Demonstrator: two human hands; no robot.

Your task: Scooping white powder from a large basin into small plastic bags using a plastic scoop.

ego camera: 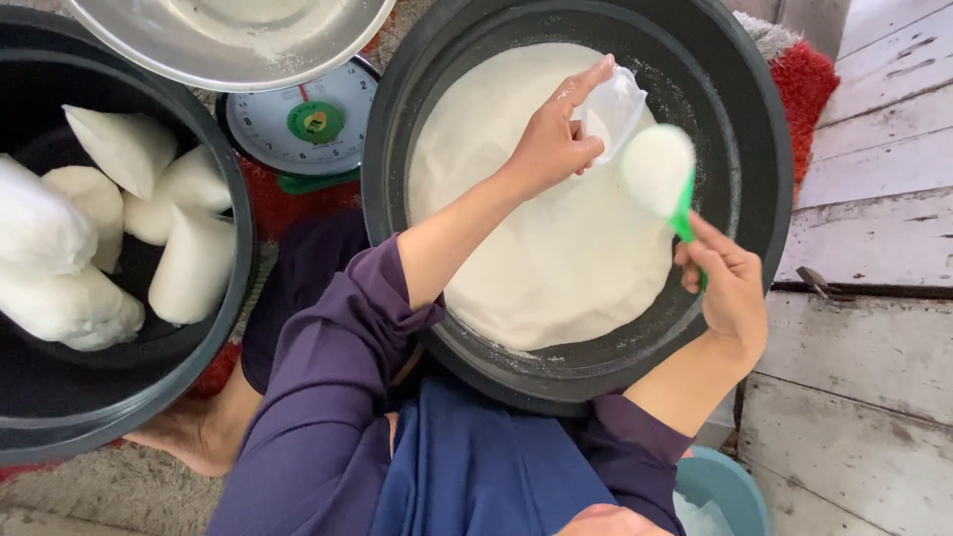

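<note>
Clutter is crowding the floor around the person: a kitchen scale (306, 127) with a round white dial is sitting between two black tubs, and a steel bowl (233, 40) is resting on top of it, covering the dial's upper edge. A red rug (809, 84) is showing past the tubs, weathered white floorboards (874, 179) are running along the right, and the rim of a light blue bucket (730, 488) is peeking in at the bottom. Nothing is standing between the hands and the powder.

The left hand (554, 139), its purple sleeve pushed up the forearm, is reaching over the big black tub (581, 199) and pinching the mouth of a small clear plastic bag (613, 109), forefinger stretched along its edge to keep it open. The right hand (730, 288) is curling shut around the handle of a green scoop (660, 174), which is hovering just beside the bag's mouth, heaped with white powder.

The big tub is holding a broad mound of white powder (536, 218), with dust clinging to its inner wall. The left black tub (119, 248) is holding several filled white bags (194, 263) piled loosely against each other.
</note>
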